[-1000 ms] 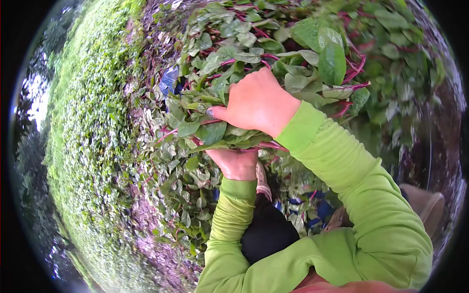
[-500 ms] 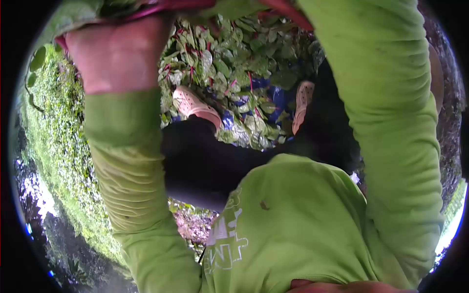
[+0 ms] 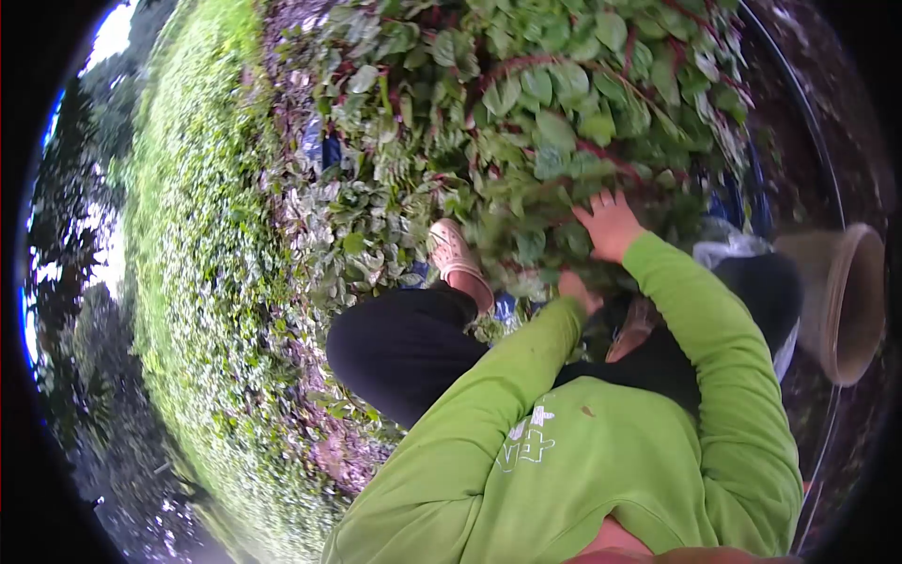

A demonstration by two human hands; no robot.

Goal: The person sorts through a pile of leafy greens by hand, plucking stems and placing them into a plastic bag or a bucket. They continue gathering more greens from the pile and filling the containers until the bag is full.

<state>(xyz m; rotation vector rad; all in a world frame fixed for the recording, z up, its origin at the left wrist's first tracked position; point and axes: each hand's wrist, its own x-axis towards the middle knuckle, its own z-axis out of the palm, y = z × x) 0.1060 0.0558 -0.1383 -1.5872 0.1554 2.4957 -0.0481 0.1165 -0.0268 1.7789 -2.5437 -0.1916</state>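
Leafy vines with red stems (image 3: 554,85) lie heaped in front of me, between and beyond my feet. My right hand (image 3: 611,226) rests palm down on the near side of the heap, its fingers spread over the leaves. Low and close to my body, beside my right hand, is my left hand (image 3: 580,291). Its fingers point into shadow and leaves, so I cannot see whether they grip anything. Patches of a blue sheet (image 3: 329,152) show under the vines.
My foot in a pink clog (image 3: 453,249) stands at the heap's near edge. A brown, bucket-like container (image 3: 819,296) lies tipped at my right, beside clear plastic (image 3: 731,246). Low green growth (image 3: 216,235) covers the ground to the left.
Both hands came down from high near the camera, where leaves and red stems showed beside them, to the heap. More of the vines and the brown container are now in view.
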